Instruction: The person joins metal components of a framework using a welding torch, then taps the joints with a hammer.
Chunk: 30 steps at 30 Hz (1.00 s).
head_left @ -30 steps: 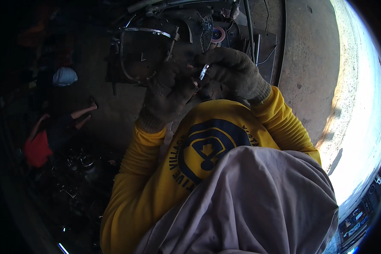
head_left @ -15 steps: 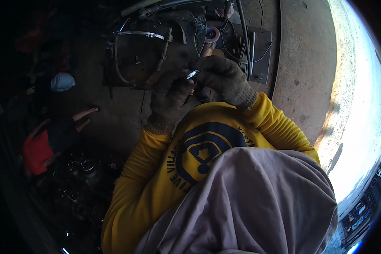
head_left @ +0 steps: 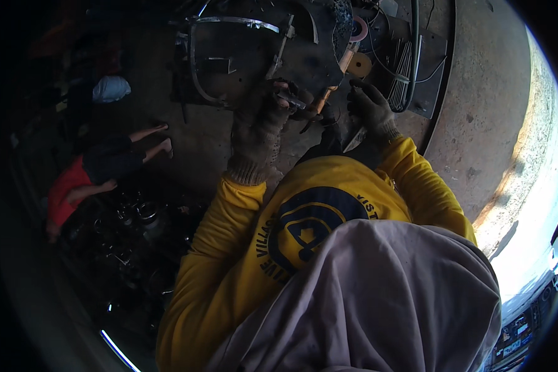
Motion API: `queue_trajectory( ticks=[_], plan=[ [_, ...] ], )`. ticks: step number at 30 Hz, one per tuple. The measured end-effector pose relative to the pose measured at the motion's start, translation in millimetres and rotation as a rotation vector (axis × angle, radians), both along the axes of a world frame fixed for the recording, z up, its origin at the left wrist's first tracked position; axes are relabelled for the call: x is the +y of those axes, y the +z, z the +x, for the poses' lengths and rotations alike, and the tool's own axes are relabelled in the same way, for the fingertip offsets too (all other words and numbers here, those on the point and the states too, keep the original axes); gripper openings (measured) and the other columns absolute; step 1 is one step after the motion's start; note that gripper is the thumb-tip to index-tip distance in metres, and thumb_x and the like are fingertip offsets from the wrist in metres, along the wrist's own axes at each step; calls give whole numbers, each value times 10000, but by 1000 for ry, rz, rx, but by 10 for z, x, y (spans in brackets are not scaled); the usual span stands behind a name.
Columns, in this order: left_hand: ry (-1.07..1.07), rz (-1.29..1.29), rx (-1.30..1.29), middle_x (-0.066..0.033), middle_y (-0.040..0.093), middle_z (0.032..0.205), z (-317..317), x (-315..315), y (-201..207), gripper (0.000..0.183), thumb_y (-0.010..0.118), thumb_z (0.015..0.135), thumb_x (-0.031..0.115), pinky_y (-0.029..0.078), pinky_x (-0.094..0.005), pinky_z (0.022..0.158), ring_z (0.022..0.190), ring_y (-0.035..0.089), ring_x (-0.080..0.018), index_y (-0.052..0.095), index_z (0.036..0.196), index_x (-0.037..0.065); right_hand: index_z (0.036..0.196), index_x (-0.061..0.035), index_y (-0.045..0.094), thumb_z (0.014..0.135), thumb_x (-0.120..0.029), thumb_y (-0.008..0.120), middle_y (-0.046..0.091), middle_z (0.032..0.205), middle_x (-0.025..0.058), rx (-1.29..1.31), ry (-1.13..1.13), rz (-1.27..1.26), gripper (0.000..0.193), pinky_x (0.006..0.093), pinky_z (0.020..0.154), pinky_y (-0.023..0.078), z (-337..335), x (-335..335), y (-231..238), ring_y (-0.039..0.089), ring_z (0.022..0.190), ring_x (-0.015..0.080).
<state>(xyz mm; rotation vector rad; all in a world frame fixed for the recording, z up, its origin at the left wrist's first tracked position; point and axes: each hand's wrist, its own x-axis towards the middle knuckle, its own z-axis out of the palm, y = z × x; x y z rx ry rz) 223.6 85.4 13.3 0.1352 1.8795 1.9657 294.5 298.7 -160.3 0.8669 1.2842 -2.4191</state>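
Observation:
Both my hands wear dark knit work gloves. My left hand [head_left: 257, 127] is closed around a small grey metal piece [head_left: 292, 99], held up by the near edge of a dark metal plate [head_left: 254, 59]. Right of it, a copper-coloured tool body [head_left: 328, 93] leads up to a pinkish round disc [head_left: 358, 28], like an angle grinder. My right hand [head_left: 373, 108] is beside that tool, its fingers stretched out and apart, with nothing seen in them. Near its fingertips lies a tan round disc [head_left: 359, 65].
A curved metal strip frame [head_left: 195, 62] rests on the dark plate. Thin rods [head_left: 400, 77] lie bundled right of my hands, beside a looped cable [head_left: 415, 43]. At the left, a person in a red shirt [head_left: 68, 189] is near dark metal parts [head_left: 136, 217].
My right hand has come away from the small metal piece and moved right. My left hand keeps hold of the piece. The whole view has shifted, with the bench now further right and up.

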Motion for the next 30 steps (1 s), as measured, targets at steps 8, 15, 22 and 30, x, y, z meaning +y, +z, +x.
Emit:
queue_trajectory(
  ticks=[8,15,22,30],
  plan=[
    [25,85,-51,-87,695,1080,-152,-173,-16,304,713,939,130,555,-301,886,970,679,-166,648,1218,27,1335,-15,582,972,-321,650,676,1157,122,-258,84,61,479,320,862,553,43,-271,-314,676,1007,221],
    [10,250,-172,-108,698,1071,-215,-265,-92,275,724,904,35,597,-330,869,967,715,-236,657,1169,1,1351,6,562,972,-318,643,675,1161,146,-241,117,119,505,331,896,547,28,-198,-415,677,1023,230],
    [30,299,-385,-133,687,1126,-213,-271,-29,266,729,894,21,610,-367,868,971,718,-256,659,1149,-2,1339,-14,583,970,-328,638,689,1106,118,-244,128,174,488,308,815,539,58,-84,-412,663,898,178],
    [-22,355,-46,-160,676,1169,-159,-69,-82,250,706,891,-33,613,-406,892,984,714,-294,664,1136,-5,1292,-16,619,962,-316,645,699,1027,83,-156,156,235,446,297,758,527,103,17,-313,644,812,152]
  ],
)
